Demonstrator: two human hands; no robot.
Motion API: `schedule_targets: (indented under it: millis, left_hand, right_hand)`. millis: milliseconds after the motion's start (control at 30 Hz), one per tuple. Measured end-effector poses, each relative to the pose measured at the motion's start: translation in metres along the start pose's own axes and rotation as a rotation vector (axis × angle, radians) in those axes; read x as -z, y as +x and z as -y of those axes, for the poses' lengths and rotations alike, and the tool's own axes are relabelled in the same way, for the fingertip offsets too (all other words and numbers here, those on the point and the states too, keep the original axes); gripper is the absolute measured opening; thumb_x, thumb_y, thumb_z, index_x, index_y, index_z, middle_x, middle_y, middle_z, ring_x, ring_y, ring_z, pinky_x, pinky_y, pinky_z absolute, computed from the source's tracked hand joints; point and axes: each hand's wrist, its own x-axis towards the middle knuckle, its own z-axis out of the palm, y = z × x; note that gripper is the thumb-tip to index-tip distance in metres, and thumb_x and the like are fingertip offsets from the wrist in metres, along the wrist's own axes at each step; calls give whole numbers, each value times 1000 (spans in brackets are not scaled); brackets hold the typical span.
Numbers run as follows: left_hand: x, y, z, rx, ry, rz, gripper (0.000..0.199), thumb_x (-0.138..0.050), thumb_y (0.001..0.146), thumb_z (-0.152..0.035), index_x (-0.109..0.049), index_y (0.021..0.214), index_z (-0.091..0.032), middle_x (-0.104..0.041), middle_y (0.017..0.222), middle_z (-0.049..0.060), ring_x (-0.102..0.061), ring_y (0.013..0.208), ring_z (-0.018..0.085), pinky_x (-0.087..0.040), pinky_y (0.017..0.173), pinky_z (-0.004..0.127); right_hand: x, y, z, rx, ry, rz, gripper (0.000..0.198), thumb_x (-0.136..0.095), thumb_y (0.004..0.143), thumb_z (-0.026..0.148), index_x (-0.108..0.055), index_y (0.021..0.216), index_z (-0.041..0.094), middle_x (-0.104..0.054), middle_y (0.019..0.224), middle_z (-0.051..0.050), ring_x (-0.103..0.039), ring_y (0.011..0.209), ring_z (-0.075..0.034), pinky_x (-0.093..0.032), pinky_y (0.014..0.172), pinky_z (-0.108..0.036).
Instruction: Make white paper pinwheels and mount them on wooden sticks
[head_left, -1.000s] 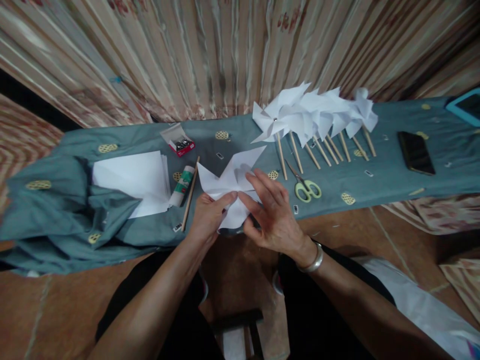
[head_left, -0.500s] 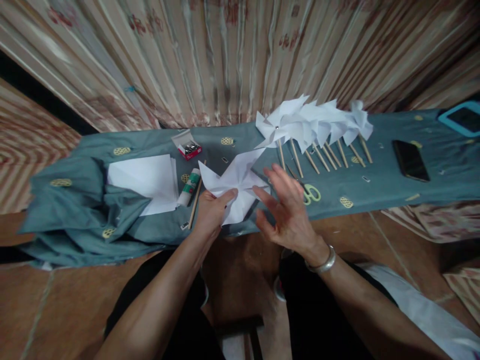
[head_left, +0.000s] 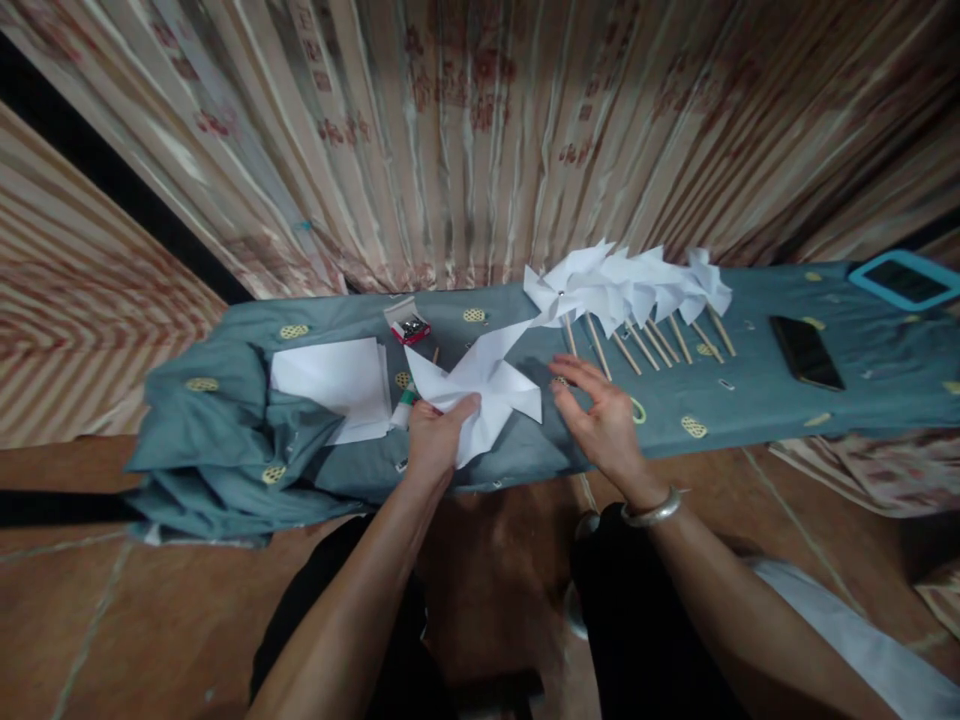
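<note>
My left hand pinches a white paper pinwheel, its thumb lying on top near the middle and its fingers underneath. The blades are folded into points, and no stick shows on it. To its right, apart from the paper, my right hand is open over the cloth with its fingers stretched out and nothing in them. A green scissors handle peeks out beside that hand, the rest being hidden. By my left hand lie a glue stick and a wooden stick, both partly covered.
A row of finished white pinwheels on sticks lies at the back right. On the left are a stack of white paper and a small red box of metal pins. A phone and a blue-framed tablet rest at the right.
My right hand has drawn away from the pinwheel to the right. The left hand still pinches the paper. The view has shifted, so the table sits lower in the picture.
</note>
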Motion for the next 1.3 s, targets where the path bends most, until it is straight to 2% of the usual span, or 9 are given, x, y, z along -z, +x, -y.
schedule_targets:
  millis: [133,233,433,500,633,767,933,1167,1300]
  left_hand:
    - [12,7,-20,-92,-38,-77,29,-86,45,-26,-70,68,-15,-75,70,2,-70,68,19,-55,71,30]
    - [26,15,-38,-182,-66,-165,28,-84,47,-24,-70,69,-15,-75,70,2,-71,69,20,-57,73,32]
    - [58,23,-77,-374,-210,-291,29,-82,47,-12,-69,73,-17,-75,75,-2,-71,81,17,-56,83,30]
    - [70,24,-87,-406,-200,-273,31,-81,50,-8,-69,77,-18,-77,83,-3,-70,91,17,-54,91,29]
    - [90,24,-101,-490,-182,-330,33,-79,54,-7,-69,83,-18,-77,89,-2,-69,99,18,-52,95,30]
    - [102,23,-107,-456,-134,-378,28,-78,58,-10,-69,83,-19,-77,89,-3,-69,99,20,-54,94,34]
    - [105,23,-110,-436,-186,-420,27,-78,57,-7,-69,81,-16,-77,84,-2,-70,91,19,-56,91,34]
    - [104,21,-110,-433,-200,-363,34,-80,54,-7,-71,84,-19,-77,95,-2,-68,103,20,-53,97,32]
    - [107,20,-108,-412,-133,-341,33,-81,56,-14,-71,87,-22,-76,105,-5,-64,113,23,-51,102,37]
  right_hand:
    - [-18,0,11,-141,118,60,21,-57,84,33,-73,92,22,-77,91,-5,-71,82,-21,-56,80,-36]
    - [-37,0,21,-165,149,133,20,-58,84,34,-73,87,22,-77,86,-3,-70,78,-20,-55,76,-33]
    - [-78,30,42,-81,-1,325,16,-56,87,25,-71,82,21,-74,87,-2,-69,80,-19,-51,78,-30]
    - [-92,48,48,-2,-64,369,14,-58,87,23,-71,82,19,-74,95,-5,-68,90,-21,-50,84,-32]
    - [-121,85,58,136,-198,406,19,-52,88,14,-72,88,15,-68,116,-12,-62,111,-23,-45,97,-34]
    - [-148,114,65,274,-334,463,27,-48,89,12,-73,95,12,-52,139,-17,-46,132,-28,-36,109,-40]
    - [-169,131,71,308,-473,524,28,-47,87,11,-72,98,5,-45,143,-23,-34,138,-32,-39,106,-46]
    - [-178,140,73,296,-540,573,28,-50,83,9,-72,100,6,-59,127,-22,-45,126,-32,-43,99,-43]
    - [-182,143,74,294,-558,560,30,-46,84,7,-71,100,4,-60,123,-23,-47,123,-32,-42,98,-42]
